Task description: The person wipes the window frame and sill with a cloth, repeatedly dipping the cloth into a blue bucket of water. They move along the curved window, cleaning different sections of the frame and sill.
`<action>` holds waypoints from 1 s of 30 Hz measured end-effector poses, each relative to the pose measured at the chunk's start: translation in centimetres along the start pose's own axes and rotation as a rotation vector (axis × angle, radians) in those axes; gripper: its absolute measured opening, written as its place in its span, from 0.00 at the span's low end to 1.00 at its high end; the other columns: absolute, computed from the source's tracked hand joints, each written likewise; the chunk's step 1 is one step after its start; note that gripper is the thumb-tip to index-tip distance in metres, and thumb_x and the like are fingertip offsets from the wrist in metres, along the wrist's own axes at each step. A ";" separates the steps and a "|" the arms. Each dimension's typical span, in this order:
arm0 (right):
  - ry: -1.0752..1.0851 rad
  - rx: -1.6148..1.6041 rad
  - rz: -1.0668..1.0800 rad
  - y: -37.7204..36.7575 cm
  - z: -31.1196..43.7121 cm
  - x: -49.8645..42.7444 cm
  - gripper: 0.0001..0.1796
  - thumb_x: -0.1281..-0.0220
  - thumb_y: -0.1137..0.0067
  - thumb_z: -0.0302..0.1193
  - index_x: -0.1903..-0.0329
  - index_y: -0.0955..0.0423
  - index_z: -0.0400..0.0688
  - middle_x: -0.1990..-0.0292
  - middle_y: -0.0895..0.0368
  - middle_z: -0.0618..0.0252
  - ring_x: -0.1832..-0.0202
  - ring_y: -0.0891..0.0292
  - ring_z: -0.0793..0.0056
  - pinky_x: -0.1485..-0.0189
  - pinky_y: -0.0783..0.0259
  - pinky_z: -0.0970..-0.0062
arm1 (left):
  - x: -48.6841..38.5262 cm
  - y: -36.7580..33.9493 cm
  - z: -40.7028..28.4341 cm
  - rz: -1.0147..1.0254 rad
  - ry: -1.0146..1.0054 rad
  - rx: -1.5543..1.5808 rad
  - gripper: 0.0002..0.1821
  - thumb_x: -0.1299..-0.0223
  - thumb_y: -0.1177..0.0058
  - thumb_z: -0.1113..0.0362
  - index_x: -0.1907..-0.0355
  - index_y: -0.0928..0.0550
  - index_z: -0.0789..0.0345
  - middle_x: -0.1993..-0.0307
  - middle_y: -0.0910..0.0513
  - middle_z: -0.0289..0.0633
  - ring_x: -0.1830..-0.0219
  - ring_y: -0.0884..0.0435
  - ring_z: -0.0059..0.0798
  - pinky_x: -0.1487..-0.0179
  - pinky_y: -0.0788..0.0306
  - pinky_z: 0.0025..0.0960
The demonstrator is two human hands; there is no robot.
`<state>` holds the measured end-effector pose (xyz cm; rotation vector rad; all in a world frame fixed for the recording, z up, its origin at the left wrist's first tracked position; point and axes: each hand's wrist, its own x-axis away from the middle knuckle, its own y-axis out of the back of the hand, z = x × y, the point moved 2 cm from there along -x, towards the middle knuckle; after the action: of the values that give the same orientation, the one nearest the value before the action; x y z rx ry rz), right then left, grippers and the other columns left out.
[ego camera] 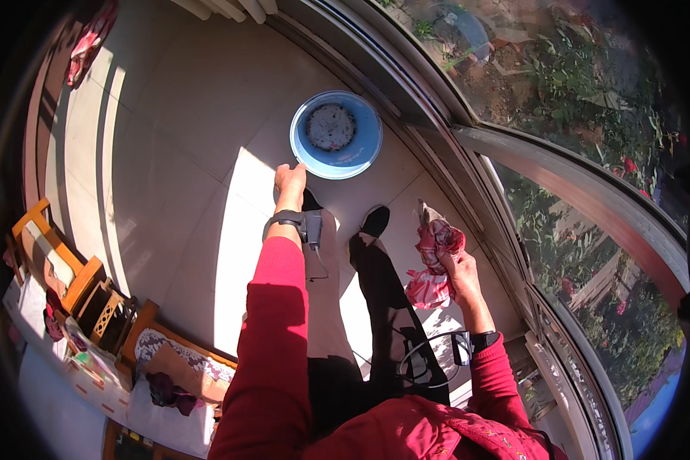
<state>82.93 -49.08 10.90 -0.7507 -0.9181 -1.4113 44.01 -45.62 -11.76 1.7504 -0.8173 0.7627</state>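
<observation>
My left hand is at the near-left rim of a round light-blue plastic basin, its fingers closed at the edge. Greyish matter with dark specks covers the basin's bottom; I cannot tell whether it is liquid. Whether the basin rests on the floor or hangs just above it is unclear. Bunched in my right hand is a crumpled red-and-white checked cloth, with a loose part drooping below the fingers. A greyish tip sticks out at the cloth's top.
Sliding glass doors with a metal frame curve along the right, with plants outside. Pale floor tiles lie ahead, partly sunlit. Wooden furniture with cushions and covers stands at lower left. Another reddish cloth shows at upper left. Cables hang by both wrists.
</observation>
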 end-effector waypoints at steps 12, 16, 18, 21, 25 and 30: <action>-0.125 0.075 -0.173 1.4 0.5 8.3 0.12 0.31 0.35 0.28 0.48 0.20 0.36 0.57 0.13 0.66 0.59 0.19 0.79 0.51 0.22 0.74 | -4.6 -1.4 -2.6 0.204 -0.181 -0.234 0.22 0.41 0.37 0.56 0.58 0.13 0.77 0.55 0.13 0.62 0.46 0.14 0.55 0.41 0.23 0.47; -0.082 0.157 -0.161 1.2 3.1 9.1 0.12 0.31 0.36 0.28 0.49 0.19 0.36 0.59 0.14 0.68 0.61 0.20 0.79 0.54 0.23 0.75 | -4.3 5.0 2.0 0.130 -0.129 -0.098 0.20 0.44 0.34 0.57 0.60 0.13 0.76 0.59 0.12 0.63 0.51 0.12 0.55 0.47 0.21 0.49; -0.042 0.138 -0.137 1.3 4.5 9.9 0.11 0.31 0.35 0.28 0.51 0.19 0.37 0.60 0.14 0.69 0.63 0.20 0.80 0.58 0.22 0.75 | -4.3 10.7 5.6 0.101 -0.175 -0.103 0.15 0.40 0.38 0.62 0.64 0.14 0.76 0.68 0.12 0.51 0.64 0.13 0.39 0.55 0.22 0.43; 0.016 0.127 -0.150 2.2 6.4 11.4 0.10 0.31 0.36 0.27 0.50 0.19 0.38 0.59 0.13 0.67 0.61 0.18 0.80 0.55 0.20 0.74 | -3.1 20.5 11.6 0.051 -0.024 -0.002 0.13 0.36 0.40 0.65 0.75 0.25 0.68 0.82 0.25 0.39 0.83 0.28 0.28 0.79 0.34 0.38; -0.002 0.074 -0.151 4.4 6.4 13.8 0.10 0.31 0.36 0.26 0.50 0.20 0.37 0.62 0.12 0.65 0.64 0.15 0.77 0.61 0.18 0.73 | 2.2 33.7 19.9 0.023 0.155 0.225 0.14 0.32 0.47 0.65 0.76 0.30 0.64 0.87 0.32 0.35 0.89 0.36 0.25 0.84 0.44 0.33; -0.112 0.279 -0.301 8.4 1.6 17.2 0.12 0.36 0.31 0.25 0.51 0.17 0.38 0.65 0.12 0.65 0.66 0.17 0.78 0.62 0.21 0.76 | 8.3 45.6 30.2 -0.025 0.557 0.247 0.17 0.26 0.52 0.52 0.68 0.32 0.61 0.85 0.36 0.33 0.87 0.40 0.24 0.84 0.44 0.31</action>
<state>90.19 -55.51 27.52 -0.4987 -1.3277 -1.4686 15.15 -87.35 10.12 1.6298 -0.3314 1.3004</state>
